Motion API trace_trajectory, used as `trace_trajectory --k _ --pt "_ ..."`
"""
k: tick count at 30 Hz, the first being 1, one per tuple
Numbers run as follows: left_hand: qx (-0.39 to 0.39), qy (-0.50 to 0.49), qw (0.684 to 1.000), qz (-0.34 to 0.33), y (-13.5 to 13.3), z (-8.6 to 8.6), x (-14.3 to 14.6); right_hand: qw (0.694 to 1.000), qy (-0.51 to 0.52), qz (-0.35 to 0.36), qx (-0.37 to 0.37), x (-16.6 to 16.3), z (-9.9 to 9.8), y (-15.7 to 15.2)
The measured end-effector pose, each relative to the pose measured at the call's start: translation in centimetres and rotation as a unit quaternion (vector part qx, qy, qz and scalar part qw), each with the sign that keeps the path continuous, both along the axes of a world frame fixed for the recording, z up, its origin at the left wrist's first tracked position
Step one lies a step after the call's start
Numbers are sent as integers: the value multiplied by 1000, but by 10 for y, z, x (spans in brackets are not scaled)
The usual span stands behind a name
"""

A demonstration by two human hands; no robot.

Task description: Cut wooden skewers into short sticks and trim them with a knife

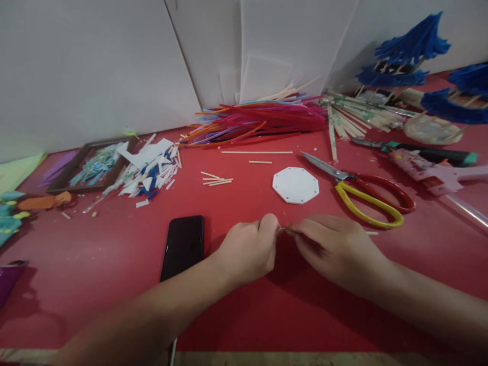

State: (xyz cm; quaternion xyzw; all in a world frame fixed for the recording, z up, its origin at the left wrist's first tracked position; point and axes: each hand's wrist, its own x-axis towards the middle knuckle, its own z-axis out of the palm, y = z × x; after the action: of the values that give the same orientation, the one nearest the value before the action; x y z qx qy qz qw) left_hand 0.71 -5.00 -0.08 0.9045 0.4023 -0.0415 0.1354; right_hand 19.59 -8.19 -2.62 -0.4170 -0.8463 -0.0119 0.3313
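My left hand (253,246) is closed in a fist with the thumb on top, and my right hand (331,246) pinches close beside it. Between their fingertips shows a short bit of a thin tan strand (282,229), gripped from both sides; most of it is hidden by the fingers. Just beyond my hands lies a white octagonal card (295,185) with small holes near its corners. Scissors (343,178) with one red and one yellow handle rest beyond my right hand, blades pointing away to the left. A black phone (183,246) lies left of my left hand.
Short wooden sticks (216,179) and a longer stick (257,152) lie on the red tabletop (236,310). Behind are colourful pipe cleaners (267,119). Paper scraps (152,168) lie left; a pink glue gun (430,173), pliers (419,151) and blue-roofed models (412,43) stand right.
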Motion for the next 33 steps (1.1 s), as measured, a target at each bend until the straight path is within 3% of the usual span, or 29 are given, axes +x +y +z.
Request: trace_trajectory --k 6,15,18,21,23,27,30,33 --pt "23 -34 999 23 -2 -3 0 1000 3 -11 -13 -2 -2 3" --pt "36 -54 998 17 0 -7 -6 999 -14 12 33 2 1 7" --pt "38 -93 995 5 1 -10 -9 997 -26 52 49 7 3 9" --pt "-18 -190 982 -2 2 -9 -10 996 -4 83 38 11 9 9" --pt "-119 -299 947 11 3 -5 -8 997 34 74 -5 13 15 8" --pt "-362 -474 800 64 6 0 -1 984 136 13 -110 12 23 2" --pt "-426 -530 726 103 12 -2 -2 950 249 -11 -188 10 20 3" --pt "-441 -556 692 128 16 -5 -5 889 364 21 -275 11 16 7"
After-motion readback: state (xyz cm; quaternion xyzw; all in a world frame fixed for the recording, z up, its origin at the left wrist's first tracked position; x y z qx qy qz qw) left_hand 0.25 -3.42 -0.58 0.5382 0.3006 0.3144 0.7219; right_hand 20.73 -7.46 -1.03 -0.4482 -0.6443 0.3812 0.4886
